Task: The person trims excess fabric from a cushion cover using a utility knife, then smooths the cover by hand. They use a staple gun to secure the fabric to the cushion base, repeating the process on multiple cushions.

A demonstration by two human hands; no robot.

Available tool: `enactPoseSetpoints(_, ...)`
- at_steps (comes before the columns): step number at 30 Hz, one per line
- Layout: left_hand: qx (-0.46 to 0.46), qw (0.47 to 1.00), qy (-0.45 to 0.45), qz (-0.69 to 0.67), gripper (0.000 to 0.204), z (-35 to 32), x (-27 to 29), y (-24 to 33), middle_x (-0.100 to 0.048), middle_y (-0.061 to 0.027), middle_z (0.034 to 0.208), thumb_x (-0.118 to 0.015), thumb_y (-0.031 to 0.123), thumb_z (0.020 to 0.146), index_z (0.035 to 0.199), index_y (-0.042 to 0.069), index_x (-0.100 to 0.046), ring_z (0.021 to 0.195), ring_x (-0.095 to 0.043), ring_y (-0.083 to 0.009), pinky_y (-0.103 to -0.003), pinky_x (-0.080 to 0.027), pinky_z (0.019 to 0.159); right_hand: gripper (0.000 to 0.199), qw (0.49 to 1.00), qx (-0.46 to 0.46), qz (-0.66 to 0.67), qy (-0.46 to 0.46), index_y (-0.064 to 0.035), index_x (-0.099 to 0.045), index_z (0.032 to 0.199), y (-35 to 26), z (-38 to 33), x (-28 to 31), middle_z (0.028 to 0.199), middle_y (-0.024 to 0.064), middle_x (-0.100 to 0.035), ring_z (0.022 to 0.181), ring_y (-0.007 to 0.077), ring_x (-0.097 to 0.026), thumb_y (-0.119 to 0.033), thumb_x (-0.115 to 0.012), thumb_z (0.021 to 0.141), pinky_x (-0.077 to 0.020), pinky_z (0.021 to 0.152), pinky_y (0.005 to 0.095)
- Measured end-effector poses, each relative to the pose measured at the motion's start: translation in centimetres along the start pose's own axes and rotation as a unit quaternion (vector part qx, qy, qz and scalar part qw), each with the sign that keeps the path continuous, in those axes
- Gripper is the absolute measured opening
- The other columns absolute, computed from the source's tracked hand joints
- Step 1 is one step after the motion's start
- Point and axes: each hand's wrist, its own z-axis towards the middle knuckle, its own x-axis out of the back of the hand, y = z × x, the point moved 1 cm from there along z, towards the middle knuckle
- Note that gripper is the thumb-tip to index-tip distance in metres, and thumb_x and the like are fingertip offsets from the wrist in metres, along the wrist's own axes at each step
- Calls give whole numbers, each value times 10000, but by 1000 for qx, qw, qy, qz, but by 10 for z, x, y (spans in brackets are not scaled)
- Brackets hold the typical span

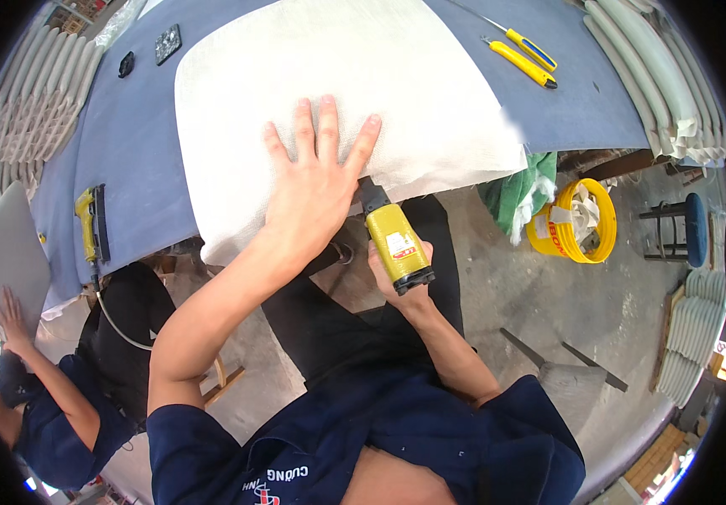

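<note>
A white padded panel (236, 109) with rounded corners lies on the blue-covered table (127, 202). My left hand (312, 181) presses flat on the panel near its front edge, fingers spread. My right hand (392, 273) is closed around a yellow-and-black pneumatic staple gun (395, 244). The gun's black nose meets the panel's near edge, just right of my left hand. Whether it touches the panel's underside I cannot tell. Part of my right hand is hidden behind the gun.
A second staple gun (89, 223) with an air hose lies at left, near a person holding a grey panel (11, 244). A yellow utility knife (521, 63) and a yellow-handled screwdriver (531, 49) lie far right. A yellow bucket (561, 231) and a blue-seated stool (695, 229) stand right.
</note>
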Motion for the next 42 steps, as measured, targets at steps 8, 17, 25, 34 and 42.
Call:
enactPoseSetpoints(8,-8,999,18,-29,916,-3,3,-1,-305,-336,1682,-769,299,939,1710,190,-286,1551,-307,-548,-788,-315,1142,296,998,-43,35,-2,19,-716,1108,-11,4,30,906,109,-769,805,230,-775,-64,-823,845,-575,758,315)
enactPoseSetpoints(17,17,997,48,-52,926,-21,11,5,-375,-278,1664,-755,419,934,1693,128,-311,1549,-356,-452,-649,-283,1242,418,925,-79,-360,89,8,-735,1147,-81,177,232,934,198,-787,895,325,-781,-309,-830,894,-591,804,426)
enactPoseSetpoints(25,-34,989,135,-54,920,-30,1,-17,-458,-116,1647,-867,301,821,1630,199,-440,1530,-416,-327,-594,-323,1238,474,771,8,-631,83,-118,-731,1268,47,282,327,1133,224,-773,1020,445,-735,-437,-764,918,-566,944,511)
enactPoseSetpoints(34,-12,980,46,-191,598,-35,30,-29,-407,-108,1711,-651,336,1028,1598,217,-516,1598,-336,-341,-601,-221,1298,298,963,-195,173,-63,-5,-745,1133,1,43,141,702,55,-670,558,107,-593,-268,-606,1105,-438,539,232)
enactPoseSetpoints(42,-101,978,34,-179,541,43,19,-22,-342,-106,1749,-479,386,1117,1643,264,-463,1625,-266,-369,-597,-172,1322,412,932,-186,310,-20,26,-719,1003,27,73,123,667,32,-630,519,86,-547,-348,-598,1125,-379,481,243)
